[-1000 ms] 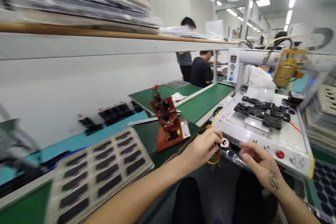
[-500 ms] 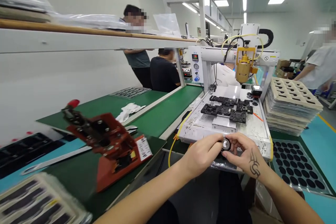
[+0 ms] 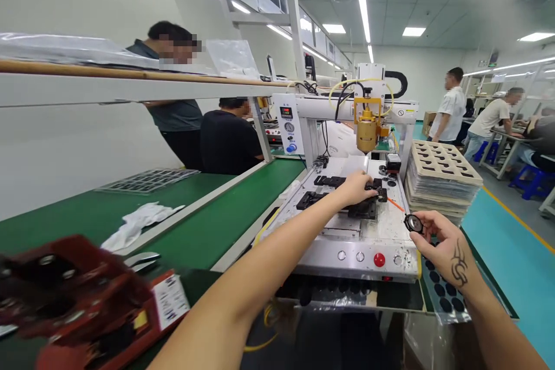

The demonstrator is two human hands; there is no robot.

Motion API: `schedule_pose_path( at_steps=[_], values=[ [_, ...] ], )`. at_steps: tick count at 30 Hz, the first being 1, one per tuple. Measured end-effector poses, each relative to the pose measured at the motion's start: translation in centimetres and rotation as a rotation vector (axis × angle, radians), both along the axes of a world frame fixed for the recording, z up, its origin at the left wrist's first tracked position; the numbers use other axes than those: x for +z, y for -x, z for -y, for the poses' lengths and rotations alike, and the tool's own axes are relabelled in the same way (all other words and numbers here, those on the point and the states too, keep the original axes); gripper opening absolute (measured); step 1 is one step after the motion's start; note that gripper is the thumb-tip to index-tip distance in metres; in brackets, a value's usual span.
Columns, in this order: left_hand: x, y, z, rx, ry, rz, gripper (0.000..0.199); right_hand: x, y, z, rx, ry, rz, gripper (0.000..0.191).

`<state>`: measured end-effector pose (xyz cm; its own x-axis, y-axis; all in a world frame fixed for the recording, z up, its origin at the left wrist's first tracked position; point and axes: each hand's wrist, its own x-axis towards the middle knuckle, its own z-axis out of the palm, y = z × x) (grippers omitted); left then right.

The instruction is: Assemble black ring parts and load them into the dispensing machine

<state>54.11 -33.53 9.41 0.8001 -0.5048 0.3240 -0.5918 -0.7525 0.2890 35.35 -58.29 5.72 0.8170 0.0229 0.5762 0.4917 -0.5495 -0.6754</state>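
My right hand pinches a small round black part with a shiny ring face between thumb and fingers, at the right front corner of the machine bed. My left hand is stretched forward over the black fixture on the bed. Its thumb and fingertips are closed at the fixture's right side; what lies between them is too small to make out. Above and behind that hand hangs the machine's gold dispensing head. An orange stick lies on the bed between my hands.
Stacked beige trays stand right of the machine. A sheet of black discs lies partly under my right hand. At left are a red clamp press, a white cloth and a green belt. Several people are farther off.
My hands have parted. The left reached forward to the fixture; the right moved rightward, keeping the round part. The view has swung to the right.
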Motion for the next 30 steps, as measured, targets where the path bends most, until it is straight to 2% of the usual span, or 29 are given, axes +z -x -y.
schedule_pose_path(
  at_steps=[3, 5, 9, 13, 16, 21, 25, 30],
  values=[
    [0.4, -3.0, 0.9, 0.007, -0.134, -0.142, 0.043, 0.0, 1.4, 1.6, -0.043, -0.007, -0.016, 0.031],
    [0.7, -4.1, 1.1, 0.001, -0.223, -0.235, 0.040, -0.2, 2.1, 2.9, -0.078, -0.015, -0.047, 0.033],
    [1.6, -5.1, 1.9, -0.003, -0.358, -0.356, 0.032, -0.2, 1.9, 5.0, -0.137, -0.041, -0.092, 0.038],
    [2.1, -5.0, 3.5, 0.010, -0.389, -0.384, 0.031, 0.3, -0.3, 5.0, -0.105, -0.083, -0.091, 0.041],
    [2.5, -4.1, 3.5, 0.011, -0.316, -0.340, 0.030, -0.1, -2.3, 4.3, -0.049, -0.114, -0.090, 0.042],
    [3.8, -1.7, 0.6, -0.036, -0.019, -0.180, 0.028, -1.3, -6.5, 2.5, 0.045, -0.011, -0.070, 0.042],
    [5.1, 1.1, -1.5, -0.096, 0.203, -0.100, 0.037, -0.9, -12.4, 0.0, 0.124, 0.100, -0.060, 0.041],
    [5.9, 5.8, -3.6, -0.117, 0.316, -0.071, 0.035, 0.2, -19.7, -2.6, 0.218, 0.260, -0.145, 0.032]
  ],
)
